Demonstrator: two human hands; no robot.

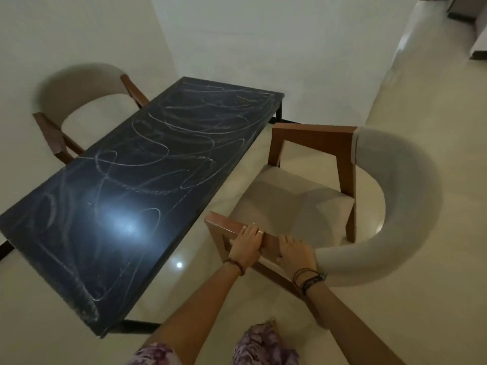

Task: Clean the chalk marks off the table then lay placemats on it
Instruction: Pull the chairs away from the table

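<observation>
A: Table (147, 185), left-centre of frame: dark top, chalk marks (158, 154) looping over nearly all of it. A light glare sits on the lower part.

B: Hands?

A: Both on the near chair (303, 204), right of the table. Left hand (246, 246) grips its wooden armrest (232, 227), fingers curled over the top. Right hand (295, 255) clamps the same rail just beside it, near the grey backrest (395, 233).

B: Obstructions?

A: The near chair stands just beside the table's right edge, a strip of floor (237, 185) between. A second chair (79, 101), upper left of frame, is tucked against the table's far side. No placemats in view.
</observation>
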